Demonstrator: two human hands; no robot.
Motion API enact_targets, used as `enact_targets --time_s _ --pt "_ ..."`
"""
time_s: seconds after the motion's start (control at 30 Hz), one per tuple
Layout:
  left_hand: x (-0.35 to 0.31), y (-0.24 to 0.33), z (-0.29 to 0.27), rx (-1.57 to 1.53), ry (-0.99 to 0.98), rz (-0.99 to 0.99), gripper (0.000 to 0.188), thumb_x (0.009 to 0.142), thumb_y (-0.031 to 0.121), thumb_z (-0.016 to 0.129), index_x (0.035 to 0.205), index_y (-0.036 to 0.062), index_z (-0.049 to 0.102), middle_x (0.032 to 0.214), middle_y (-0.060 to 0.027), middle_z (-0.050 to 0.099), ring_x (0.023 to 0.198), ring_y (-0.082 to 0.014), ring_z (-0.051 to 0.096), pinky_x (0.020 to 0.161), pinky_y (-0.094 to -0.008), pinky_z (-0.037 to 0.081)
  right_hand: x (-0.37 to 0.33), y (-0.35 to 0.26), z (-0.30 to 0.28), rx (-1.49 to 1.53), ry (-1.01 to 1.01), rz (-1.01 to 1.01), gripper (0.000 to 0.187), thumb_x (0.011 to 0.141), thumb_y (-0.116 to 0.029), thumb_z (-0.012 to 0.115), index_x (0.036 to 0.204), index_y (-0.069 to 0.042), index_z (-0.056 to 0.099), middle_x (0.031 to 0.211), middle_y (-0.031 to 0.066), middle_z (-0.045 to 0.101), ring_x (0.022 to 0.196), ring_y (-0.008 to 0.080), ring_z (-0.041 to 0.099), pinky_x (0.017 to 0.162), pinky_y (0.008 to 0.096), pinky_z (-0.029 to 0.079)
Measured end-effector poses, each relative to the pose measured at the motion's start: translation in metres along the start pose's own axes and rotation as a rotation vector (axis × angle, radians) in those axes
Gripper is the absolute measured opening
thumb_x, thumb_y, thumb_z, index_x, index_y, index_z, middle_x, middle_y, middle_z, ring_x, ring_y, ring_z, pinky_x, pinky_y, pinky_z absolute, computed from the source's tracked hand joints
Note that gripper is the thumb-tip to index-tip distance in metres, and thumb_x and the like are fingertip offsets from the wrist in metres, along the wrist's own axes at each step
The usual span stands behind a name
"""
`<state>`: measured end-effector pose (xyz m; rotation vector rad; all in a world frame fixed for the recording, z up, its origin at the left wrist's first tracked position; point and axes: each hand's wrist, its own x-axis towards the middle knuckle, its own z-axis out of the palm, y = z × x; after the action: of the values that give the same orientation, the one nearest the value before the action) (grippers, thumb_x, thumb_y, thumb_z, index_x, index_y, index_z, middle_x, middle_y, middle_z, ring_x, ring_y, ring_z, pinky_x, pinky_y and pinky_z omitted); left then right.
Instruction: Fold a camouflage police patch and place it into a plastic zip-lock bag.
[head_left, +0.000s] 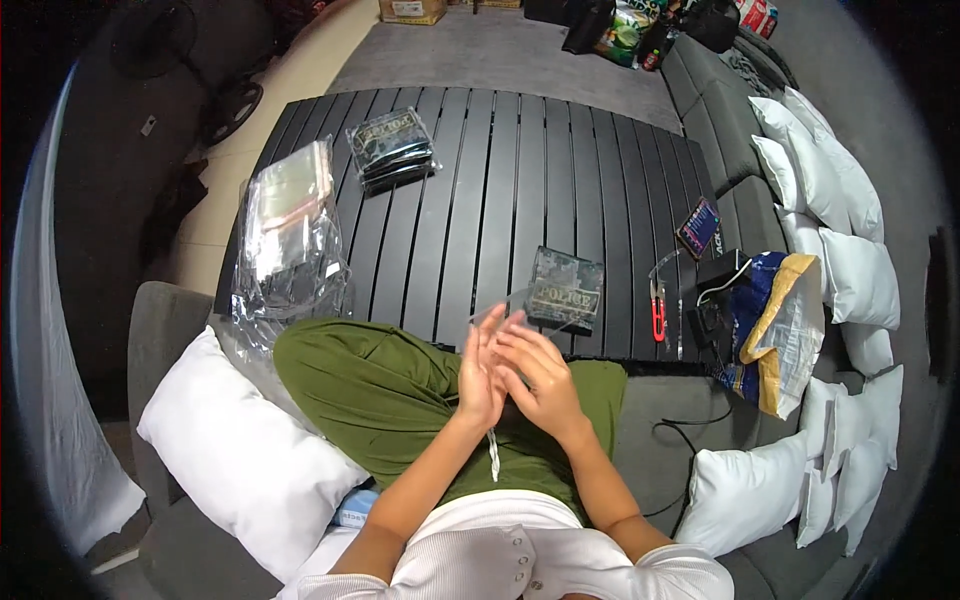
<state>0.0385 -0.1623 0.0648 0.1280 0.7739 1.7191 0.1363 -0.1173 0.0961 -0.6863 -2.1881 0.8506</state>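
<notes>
My left hand (481, 378) and my right hand (540, 378) meet above my lap. Their fingers are stretched and slightly blurred, with a thin clear plastic bag (515, 301) pinched between them. Part of this bag is hidden by my palms. Just beyond my fingertips lies a dark camouflage-patterned wallet-like piece (566, 285) with printed lettering, flat on the black slatted table (450, 240). A stack of similar camouflage pieces (392, 150) in clear wrapping sits at the far left. Left of my knee, a pile of clear plastic bags (290, 225) spreads over the table's left side.
Red-handled thread snips (658, 312) lie on the table's right side, near a dark phone-like item (699, 228). A crumpled blue and tan sack (775, 330) stands at the right edge beside a cable (680, 425). White pillows (235, 450) cover the grey sofa on both sides.
</notes>
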Motion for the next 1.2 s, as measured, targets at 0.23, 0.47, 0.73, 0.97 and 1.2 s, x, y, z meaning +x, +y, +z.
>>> enact_targets --time_s 0.23,0.47,0.73,0.97,1.2 --pt "-0.006 0.006 0.000 0.110 -0.037 -0.107 0.067 0.092 0.057 0.013 0.131 0.0083 0.037 0.119 -0.0116 0.051 0.108 -0.0184 0.047 0.095 -0.0320 0.032 0.005 -0.004 -0.011 -0.393 0.136 0.042 0.034 0.081 -0.024 0.058 0.111 -0.010 0.060 0.136 0.0137 0.039 0.129 0.0391 0.023 0.102 0.0532 0.016" --pt "-0.009 0.012 -0.003 0.013 -0.195 -0.311 0.082 0.084 0.069 0.009 0.137 0.0096 0.031 0.126 -0.0116 0.046 0.112 -0.0223 0.045 0.100 -0.0353 0.026 0.013 0.022 -0.018 -0.353 0.122 0.158 0.044 0.087 -0.027 0.049 0.127 -0.009 0.047 0.140 0.0179 0.029 0.130 0.0371 0.023 0.105 0.0489 0.014" --pt "-0.007 0.013 -0.013 -0.415 -0.299 -0.416 0.085 0.078 0.075 0.017 0.142 0.0194 0.019 0.133 -0.0165 0.040 0.119 -0.0338 0.042 0.102 -0.0480 0.026 0.017 0.029 -0.017 -0.410 0.042 0.127 0.042 0.087 -0.028 0.049 0.124 -0.009 0.049 0.139 0.0162 0.033 0.129 0.0386 0.024 0.105 0.0507 0.011" --pt "-0.004 0.024 -0.013 -0.601 -0.392 -0.293 0.077 0.079 0.074 0.020 0.142 0.0293 0.015 0.143 -0.0202 0.021 0.132 -0.0411 0.019 0.105 -0.0589 0.011 0.008 0.034 -0.019 0.043 0.282 0.280 0.048 0.090 -0.030 0.046 0.129 -0.003 0.041 0.138 0.0167 0.033 0.128 0.0365 0.027 0.105 0.0432 0.019" --pt "-0.001 0.023 -0.014 -0.680 -0.339 -0.276 0.074 0.080 0.073 0.019 0.141 0.0306 0.019 0.143 -0.0189 0.022 0.132 -0.0420 0.016 0.103 -0.0645 0.002 -0.002 0.034 -0.009 1.025 0.265 0.621 0.052 0.095 -0.033 0.039 0.135 -0.001 0.029 0.130 0.0188 0.042 0.118 0.0274 0.044 0.097 0.0370 0.036"
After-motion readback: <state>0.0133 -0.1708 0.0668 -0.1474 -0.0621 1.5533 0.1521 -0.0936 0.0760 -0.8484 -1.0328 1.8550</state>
